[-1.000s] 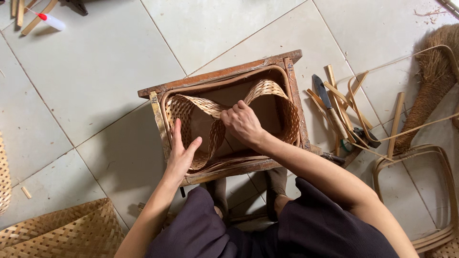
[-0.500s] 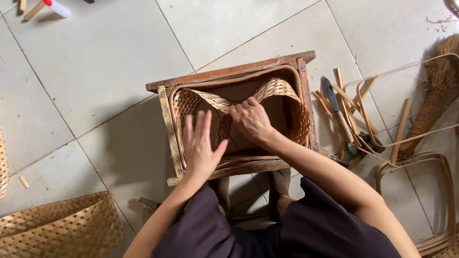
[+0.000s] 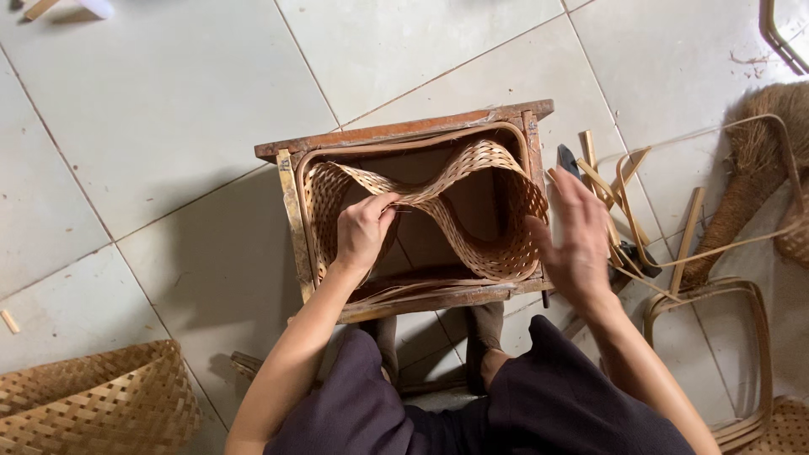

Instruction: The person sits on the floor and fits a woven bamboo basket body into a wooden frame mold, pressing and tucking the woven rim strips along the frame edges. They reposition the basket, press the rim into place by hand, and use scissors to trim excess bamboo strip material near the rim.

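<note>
A woven bamboo basket body (image 3: 493, 173) sits buckled in a wavy shape inside a rectangular wooden frame (image 3: 396, 133) on the tiled floor. My left hand (image 3: 364, 229) pinches the woven wall at its folded middle, inside the frame's left half. My right hand (image 3: 580, 229) hovers with fingers spread at the frame's right edge, just outside the basket, holding nothing. Both forearms reach in from the bottom of the view over dark trousers.
Loose bamboo strips and a dark-handled tool (image 3: 625, 253) lie right of the frame. A bent bamboo rim (image 3: 742, 362) lies at lower right, a fibre brush (image 3: 746, 168) at right. A woven basket (image 3: 93, 400) sits at lower left.
My right hand left the woven wall inside the frame and moved right to the frame's edge. My left hand moved from the frame's left side onto the woven wall and gripped it.
</note>
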`<state>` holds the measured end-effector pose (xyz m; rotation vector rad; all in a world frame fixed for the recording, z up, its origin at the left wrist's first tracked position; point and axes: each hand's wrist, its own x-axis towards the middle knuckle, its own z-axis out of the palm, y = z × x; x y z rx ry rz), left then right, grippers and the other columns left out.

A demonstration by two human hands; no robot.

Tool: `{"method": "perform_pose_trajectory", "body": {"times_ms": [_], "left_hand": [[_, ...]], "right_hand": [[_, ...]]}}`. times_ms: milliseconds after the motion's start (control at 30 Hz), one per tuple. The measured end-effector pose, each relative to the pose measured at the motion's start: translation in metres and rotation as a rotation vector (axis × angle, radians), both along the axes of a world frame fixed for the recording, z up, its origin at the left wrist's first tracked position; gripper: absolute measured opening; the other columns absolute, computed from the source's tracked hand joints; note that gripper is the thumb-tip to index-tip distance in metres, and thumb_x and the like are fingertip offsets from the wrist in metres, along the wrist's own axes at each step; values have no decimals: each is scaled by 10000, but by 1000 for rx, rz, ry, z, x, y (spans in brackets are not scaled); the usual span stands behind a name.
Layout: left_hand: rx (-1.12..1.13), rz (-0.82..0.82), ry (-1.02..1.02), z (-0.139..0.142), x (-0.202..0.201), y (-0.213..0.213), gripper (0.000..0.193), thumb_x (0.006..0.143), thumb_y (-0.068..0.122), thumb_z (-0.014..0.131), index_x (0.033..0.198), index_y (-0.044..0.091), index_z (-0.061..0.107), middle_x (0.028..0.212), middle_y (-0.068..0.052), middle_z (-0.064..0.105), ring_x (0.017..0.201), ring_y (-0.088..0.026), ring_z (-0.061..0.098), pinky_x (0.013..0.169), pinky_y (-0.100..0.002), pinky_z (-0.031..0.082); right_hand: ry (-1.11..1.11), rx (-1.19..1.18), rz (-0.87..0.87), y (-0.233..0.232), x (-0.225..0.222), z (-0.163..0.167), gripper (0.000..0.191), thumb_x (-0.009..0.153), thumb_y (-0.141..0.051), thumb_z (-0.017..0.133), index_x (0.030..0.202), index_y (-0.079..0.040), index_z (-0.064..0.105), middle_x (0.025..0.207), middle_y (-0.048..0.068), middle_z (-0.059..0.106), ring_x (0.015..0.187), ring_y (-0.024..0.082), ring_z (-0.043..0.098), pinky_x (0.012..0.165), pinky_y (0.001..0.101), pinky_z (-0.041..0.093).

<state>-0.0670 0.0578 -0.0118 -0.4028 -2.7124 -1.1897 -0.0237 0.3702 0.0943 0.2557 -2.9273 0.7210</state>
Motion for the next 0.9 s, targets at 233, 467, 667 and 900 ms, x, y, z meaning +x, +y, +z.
{"method": "perform_pose_trajectory", "body": {"times_ms": [233, 467, 667, 900], "left_hand": [[-20, -38, -31, -1, 7, 8, 136, 878, 39, 757, 1014, 47, 756, 927, -105, 785, 754, -226, 765, 633, -314, 613], [-115, -75, 45, -18, 15, 20, 112, 869, 43, 747, 980, 52, 749, 868, -105, 775, 746, -221, 762, 625, -320, 605], [-205, -77, 35, -39, 15, 31, 61, 893, 34, 717, 949, 35, 743, 783, -125, 758, 701, -216, 753, 581, -311, 604], [-243, -94, -74, -49, 8, 31, 69, 938, -2, 685, 972, 19, 742, 726, -134, 741, 632, -204, 733, 505, -292, 590]], "right_hand": [[-309, 42, -73, -19, 34, -48, 549, 1017, -162, 526, 1477, 80, 347, 1137, 375, 635, 894, 490, 659, 775, 562, 553], [-541, 75, -88, -5, -2, -80, 446, 968, -35, 448, 1384, 111, 385, 730, 290, 656, 622, 416, 671, 584, 541, 544], [-413, 230, -3, -9, -28, -129, 430, 863, 82, 466, 1285, 156, 434, 714, 270, 660, 634, 428, 682, 586, 518, 560], [-398, 365, -6, -10, -28, -142, 433, 848, 58, 523, 1264, 168, 472, 748, 278, 694, 671, 432, 710, 600, 499, 588]]}}
